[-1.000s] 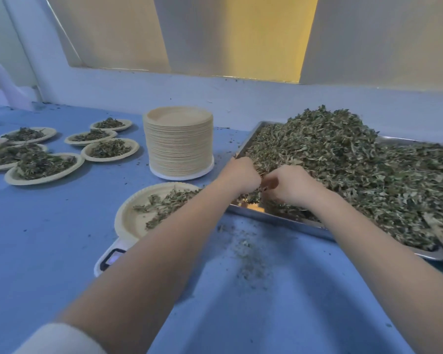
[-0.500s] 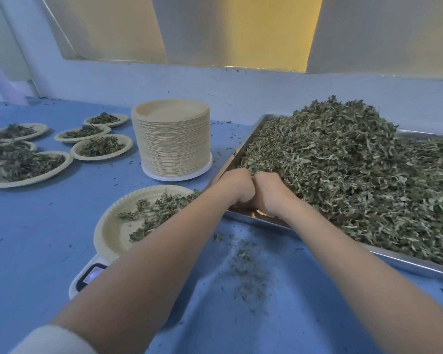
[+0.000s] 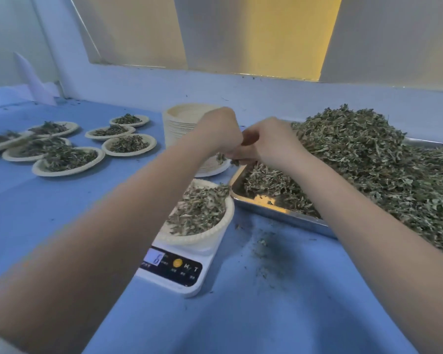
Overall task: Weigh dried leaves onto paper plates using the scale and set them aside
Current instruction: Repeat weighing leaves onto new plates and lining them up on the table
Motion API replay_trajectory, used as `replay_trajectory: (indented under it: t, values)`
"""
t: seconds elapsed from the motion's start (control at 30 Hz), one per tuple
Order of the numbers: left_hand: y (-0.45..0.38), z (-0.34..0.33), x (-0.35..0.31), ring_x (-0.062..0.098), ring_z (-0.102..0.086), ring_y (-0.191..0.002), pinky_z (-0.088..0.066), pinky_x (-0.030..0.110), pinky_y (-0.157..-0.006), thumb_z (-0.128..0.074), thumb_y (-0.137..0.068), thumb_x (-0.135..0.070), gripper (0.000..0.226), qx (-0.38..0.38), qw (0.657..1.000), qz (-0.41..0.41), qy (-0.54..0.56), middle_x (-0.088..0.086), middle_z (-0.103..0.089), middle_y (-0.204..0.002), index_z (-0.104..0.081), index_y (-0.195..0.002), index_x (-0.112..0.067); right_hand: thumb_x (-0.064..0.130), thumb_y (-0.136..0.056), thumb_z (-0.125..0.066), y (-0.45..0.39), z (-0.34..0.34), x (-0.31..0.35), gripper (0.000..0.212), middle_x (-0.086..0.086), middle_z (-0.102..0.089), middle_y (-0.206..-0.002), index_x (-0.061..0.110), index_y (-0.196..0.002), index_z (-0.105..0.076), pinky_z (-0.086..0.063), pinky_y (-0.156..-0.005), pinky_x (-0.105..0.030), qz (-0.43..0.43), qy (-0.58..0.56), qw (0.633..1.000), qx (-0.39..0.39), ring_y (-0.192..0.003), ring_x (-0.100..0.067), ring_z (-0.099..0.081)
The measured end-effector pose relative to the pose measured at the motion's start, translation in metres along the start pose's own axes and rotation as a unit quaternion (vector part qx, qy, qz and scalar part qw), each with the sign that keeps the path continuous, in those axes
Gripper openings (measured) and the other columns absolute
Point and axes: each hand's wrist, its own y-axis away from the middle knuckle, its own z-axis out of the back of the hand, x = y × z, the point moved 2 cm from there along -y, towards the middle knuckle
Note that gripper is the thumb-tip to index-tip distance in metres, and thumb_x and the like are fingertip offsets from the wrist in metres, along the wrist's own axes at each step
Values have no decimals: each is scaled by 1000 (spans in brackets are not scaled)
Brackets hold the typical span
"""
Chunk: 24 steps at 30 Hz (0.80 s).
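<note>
a paper plate (image 3: pixel 216 229) heaped with dried leaves (image 3: pixel 198 209) sits on the white scale (image 3: pixel 179 270), whose lit display faces the person. the plate's far edge lies just beside the near left corner of the metal tray (image 3: pixel 274 209), which holds a large pile of loose leaves (image 3: pixel 368 162) with a bare patch of metal at that corner. above the gap between plate and tray, the two hands are raised and pressed together: the left hand (image 3: pixel 219 130) is curled with its fingers closed round a small clump of leaves, bits of which hang out below it; the right hand (image 3: pixel 271 141) is curled too, its fingers pinching leaves beside the left. behind the hands stands a tall stack of empty plates (image 3: pixel 179 123). further left on the blue table (image 3: pixel 62 215), well apart from the scale, a group of filled plates (image 3: pixel 69 162) lies set aside. crumbs of leaf (image 3: pixel 264 247) are scattered on the table just right of the scale.
</note>
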Motion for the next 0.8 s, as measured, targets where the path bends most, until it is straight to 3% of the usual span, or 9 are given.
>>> replay_trajectory:
  t: [0.1,0.2,0.3,0.4,0.5,0.67,0.8]
  values:
    - [20,18,29,35,-59,-104,-48,35,-73,-46,-85,1,30,-1,999,40,16,25,-64,-108,-65,-108,4,30,-71,-83,-2,-24,25,30,-4,-70,-70,3,-82,-74,-38,-49,-15,16,6,999,42,-62,-5,-64]
    - [40,24,56,35,-64,-95,-54,32,-70,-46,-86,-2,30,11,996,77,40,24,-67,-102,-68,-104,3,25,-74,-82,-1,-48,35,35,1,-65,-60,-6,-86,-71,-38,-44,-8,16,-25,995,97,-46,3,-59]
    - [54,23,76,30,-68,-83,-55,32,-68,-44,-87,-5,31,37,992,110,49,17,-70,-100,-69,-105,-3,42,-76,-76,2,-61,38,36,3,-62,-60,7,-84,-75,-36,-40,-8,25,41,991,124,-41,2,-56]
    - [58,24,91,24,-65,-71,-53,29,-64,-45,-90,-11,28,23,988,126,83,12,-67,-98,-67,-107,-4,47,-83,-67,0,-64,38,37,-5,-67,-68,11,-82,-74,-36,-42,-10,32,62,993,93,-43,-4,-56]
    - [58,27,100,15,-56,-57,-50,25,-55,-47,-92,-11,24,-2,979,136,150,5,-62,-85,-66,-105,-6,41,-86,-66,-1,-63,38,26,5,-67,-72,16,-82,-73,-45,-51,-15,33,47,996,63,-45,-2,-60]
    - [63,22,110,14,-54,-55,-46,23,-50,-54,-91,-12,18,-15,967,140,210,3,-61,-79,-68,-100,-6,33,-86,-68,5,-70,32,10,14,-63,-61,25,-82,-72,-44,-47,-8,29,1,999,40,-43,-1,-59]
    - [65,14,120,13,-54,-55,-47,22,-51,-54,-91,-13,16,-27,960,148,236,1,-63,-77,-69,-94,-9,30,-85,-69,10,-79,28,6,11,-68,-67,28,-81,-73,-45,-49,-8,25,-18,998,48,-47,-2,-60]
